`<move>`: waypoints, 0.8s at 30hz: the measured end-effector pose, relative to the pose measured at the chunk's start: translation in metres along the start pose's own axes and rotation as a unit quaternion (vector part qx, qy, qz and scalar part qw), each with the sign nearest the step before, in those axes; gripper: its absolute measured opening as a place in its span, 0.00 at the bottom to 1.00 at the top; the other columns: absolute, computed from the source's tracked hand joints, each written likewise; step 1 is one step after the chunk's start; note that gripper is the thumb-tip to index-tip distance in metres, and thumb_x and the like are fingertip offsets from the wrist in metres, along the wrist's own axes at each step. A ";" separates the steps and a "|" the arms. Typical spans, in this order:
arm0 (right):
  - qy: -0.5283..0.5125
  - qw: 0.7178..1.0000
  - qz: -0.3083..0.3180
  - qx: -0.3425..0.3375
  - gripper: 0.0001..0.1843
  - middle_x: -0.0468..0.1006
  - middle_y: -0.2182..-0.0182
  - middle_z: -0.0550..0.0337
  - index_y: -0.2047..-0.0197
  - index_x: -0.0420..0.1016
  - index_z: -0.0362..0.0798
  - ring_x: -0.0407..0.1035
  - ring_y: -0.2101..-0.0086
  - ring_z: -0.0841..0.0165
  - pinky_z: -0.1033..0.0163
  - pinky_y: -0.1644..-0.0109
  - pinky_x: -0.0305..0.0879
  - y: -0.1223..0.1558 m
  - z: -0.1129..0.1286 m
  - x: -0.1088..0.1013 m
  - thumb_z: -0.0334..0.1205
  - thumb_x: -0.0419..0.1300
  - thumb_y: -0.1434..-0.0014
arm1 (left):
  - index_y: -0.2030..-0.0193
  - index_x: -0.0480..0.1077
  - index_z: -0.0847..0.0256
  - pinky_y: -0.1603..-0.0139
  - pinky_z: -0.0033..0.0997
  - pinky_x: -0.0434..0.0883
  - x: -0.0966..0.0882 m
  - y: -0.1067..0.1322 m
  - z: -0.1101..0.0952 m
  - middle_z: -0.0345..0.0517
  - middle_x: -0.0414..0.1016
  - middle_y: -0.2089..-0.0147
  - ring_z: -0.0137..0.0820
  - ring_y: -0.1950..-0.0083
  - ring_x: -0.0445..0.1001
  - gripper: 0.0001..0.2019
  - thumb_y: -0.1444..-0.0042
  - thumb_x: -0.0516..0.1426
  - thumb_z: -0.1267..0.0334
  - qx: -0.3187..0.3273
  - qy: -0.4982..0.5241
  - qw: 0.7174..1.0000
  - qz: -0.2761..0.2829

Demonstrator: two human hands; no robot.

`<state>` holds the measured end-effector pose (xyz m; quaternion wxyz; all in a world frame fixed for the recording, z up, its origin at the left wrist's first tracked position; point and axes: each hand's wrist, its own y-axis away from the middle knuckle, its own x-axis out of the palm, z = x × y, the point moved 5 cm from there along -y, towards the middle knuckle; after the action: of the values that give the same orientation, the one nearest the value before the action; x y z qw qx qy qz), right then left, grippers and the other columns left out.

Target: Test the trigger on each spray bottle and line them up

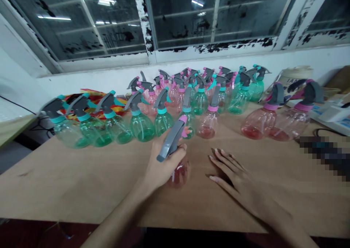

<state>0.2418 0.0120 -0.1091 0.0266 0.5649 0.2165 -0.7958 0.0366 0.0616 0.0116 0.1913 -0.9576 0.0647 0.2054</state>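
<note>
A pink spray bottle (179,174) with a grey trigger head and pink nozzle stands on the wooden table (109,189). My left hand (164,160) is wrapped round its neck below the head. To the right of it, my right hand (232,171) lies open, palm down, fingers spread, holding nothing. Just beyond my hands are a pink spray bottle (207,126) and a green one (188,118). A row of green spray bottles (142,127) extends to the left. Two more pink bottles (257,124) stand on the right, their bodies overlapping in view.
Behind the front row, several green and pink bottles (201,100) crowd near the wall. A red and yellow wrapper (84,107) lies at the back left. A beige bag (296,73) and a white device (333,113) sit at the right. A pixelated dark patch covers the right edge.
</note>
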 end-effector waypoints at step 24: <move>0.028 1.000 0.007 0.006 0.31 0.52 0.32 0.60 0.33 0.54 0.53 0.45 0.34 0.63 0.47 0.32 0.48 0.003 0.000 0.001 0.55 0.47 0.35 | 0.67 0.68 0.55 0.63 0.30 0.69 -0.001 -0.002 -0.002 0.35 0.70 0.70 0.29 0.69 0.70 0.02 0.46 0.57 0.61 0.026 0.039 0.999 -0.002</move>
<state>0.2421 0.0097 -0.1110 0.0228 0.5890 0.2079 -0.7806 0.0369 0.0624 0.0142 0.2140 -0.9597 0.0755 0.1657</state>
